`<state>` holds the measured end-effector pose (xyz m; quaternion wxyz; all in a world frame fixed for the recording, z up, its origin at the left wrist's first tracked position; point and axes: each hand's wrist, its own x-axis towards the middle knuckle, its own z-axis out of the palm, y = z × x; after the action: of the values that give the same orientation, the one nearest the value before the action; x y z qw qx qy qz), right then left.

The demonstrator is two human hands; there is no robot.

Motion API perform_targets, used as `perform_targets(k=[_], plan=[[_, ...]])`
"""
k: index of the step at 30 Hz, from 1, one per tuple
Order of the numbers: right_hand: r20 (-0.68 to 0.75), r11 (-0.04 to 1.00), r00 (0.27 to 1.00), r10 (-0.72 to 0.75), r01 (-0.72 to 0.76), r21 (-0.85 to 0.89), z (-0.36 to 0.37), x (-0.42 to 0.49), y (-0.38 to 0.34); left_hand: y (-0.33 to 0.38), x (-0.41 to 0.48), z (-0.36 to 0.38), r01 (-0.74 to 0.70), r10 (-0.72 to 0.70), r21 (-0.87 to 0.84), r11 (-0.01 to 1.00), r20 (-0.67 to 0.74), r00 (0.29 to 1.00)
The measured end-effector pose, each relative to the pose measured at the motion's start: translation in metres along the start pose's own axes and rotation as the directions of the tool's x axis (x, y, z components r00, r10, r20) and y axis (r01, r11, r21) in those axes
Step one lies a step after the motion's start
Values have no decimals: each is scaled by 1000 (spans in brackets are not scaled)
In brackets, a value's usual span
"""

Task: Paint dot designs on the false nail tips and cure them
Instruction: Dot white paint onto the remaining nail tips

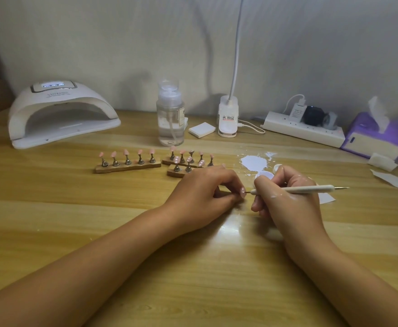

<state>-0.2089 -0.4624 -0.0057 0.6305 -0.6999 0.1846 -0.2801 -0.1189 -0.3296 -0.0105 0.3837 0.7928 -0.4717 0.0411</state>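
My left hand point(205, 192) pinches a pink false nail tip point(243, 193) low over the wooden table. My right hand point(285, 197) grips a white dotting pen point(306, 190), and its fine point touches that nail tip. Behind my hands stand three wooden holder strips: one on the left point(127, 166) with several plain pink tips, and two more point(181, 172) to its right, some of whose tips carry white dots. A puddle of white paint point(254, 162) lies on the table beyond my right hand. The white curing lamp point(61, 114) sits at the back left.
A clear pump bottle point(170, 114) and a white pad point(202, 129) stand at the back centre, beside a clip lamp base point(227, 119). A power strip point(304, 131) and a purple tissue box point(372, 138) fill the back right. Paper scraps point(396, 178) lie at the right edge.
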Motion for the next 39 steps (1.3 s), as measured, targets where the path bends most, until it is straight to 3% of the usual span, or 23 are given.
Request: perform_targets(k=[14, 22, 27, 34, 39], plan=[[-43, 1000, 999, 2, -1, 23, -1, 2, 2, -3, 0, 0, 23, -22, -36, 999, 38, 999], [-40, 998, 999, -2, 0, -55, -1, 1, 3, -2, 0, 0, 15, -14, -30, 999, 36, 999], [-77, 997, 995, -62, 66, 46, -5, 5, 8, -2, 0, 0, 19, -17, -30, 999, 48, 999], [-173, 979, 968, -184, 195, 52, -19, 18, -3, -2, 0, 0, 21, -20, -32, 999, 46, 999], [-242, 986, 962, -129, 151, 75, -27, 27, 1, -2, -1, 2, 41, -39, -62, 997, 35, 999]])
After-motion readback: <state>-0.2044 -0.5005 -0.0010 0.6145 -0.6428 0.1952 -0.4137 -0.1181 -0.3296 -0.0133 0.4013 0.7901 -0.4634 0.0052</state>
